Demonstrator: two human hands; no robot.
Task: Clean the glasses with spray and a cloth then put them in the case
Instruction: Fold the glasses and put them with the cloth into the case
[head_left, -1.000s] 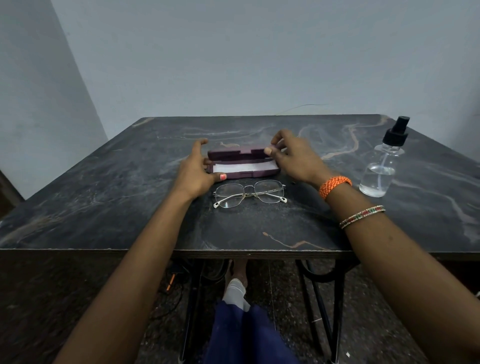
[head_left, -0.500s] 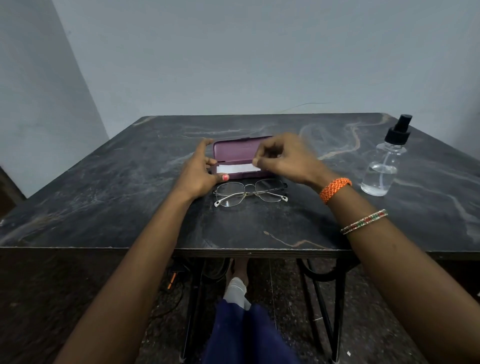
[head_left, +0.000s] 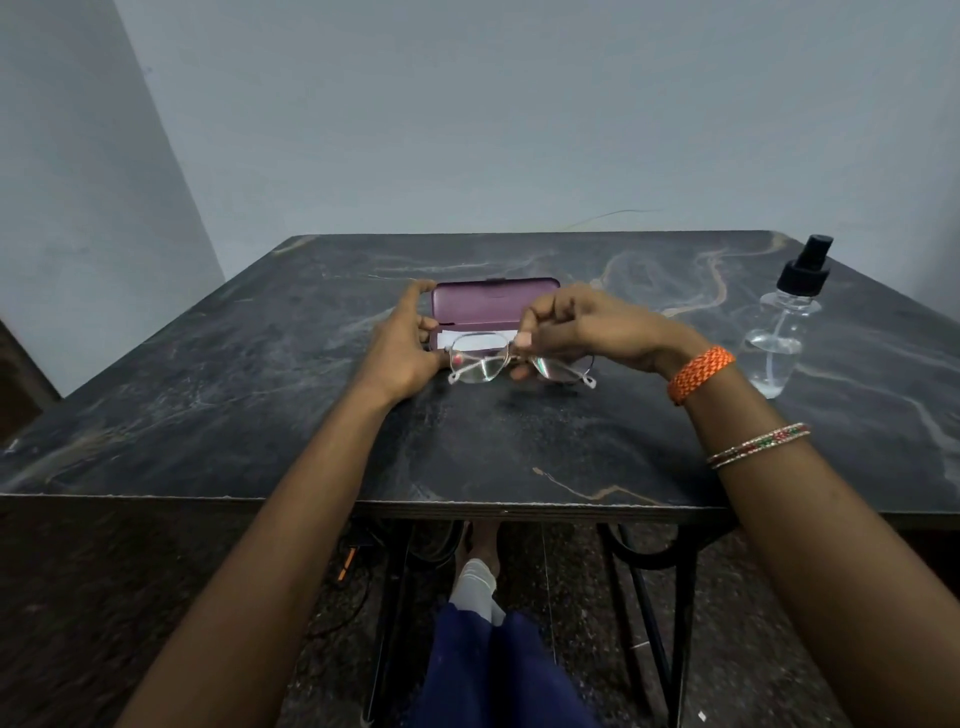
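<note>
One pair of glasses (head_left: 511, 364), one case (head_left: 493, 312), one spray bottle (head_left: 779, 332) and two hands are showing over the dark marbled tabletop (head_left: 260, 405). A white strip, perhaps a cloth (head_left: 470, 339), is lying inside the case; what it is cannot be told for sure.

The right hand (head_left: 592, 332) is pinching the glasses at the bridge, thumb below and curled fingers above, so its grip is closing tight on the frame at its middle. One lens is sticking out to the left of that grip, the other is lying partly hidden beneath the palm. The glasses are hanging just in front of the case, near the middle of the tabletop, with their long axis running left to right, parallel to the near edge. Whether they are touching the surface cannot be told.

The left hand (head_left: 410, 343) is holding the left end of the case, fingers curling round its edge, the thumb reaching toward the left lens. The case is standing open, lid upright toward the far edge, its long axis also left to right.

The spray bottle is standing upright near the right edge, well apart from both hands.
</note>
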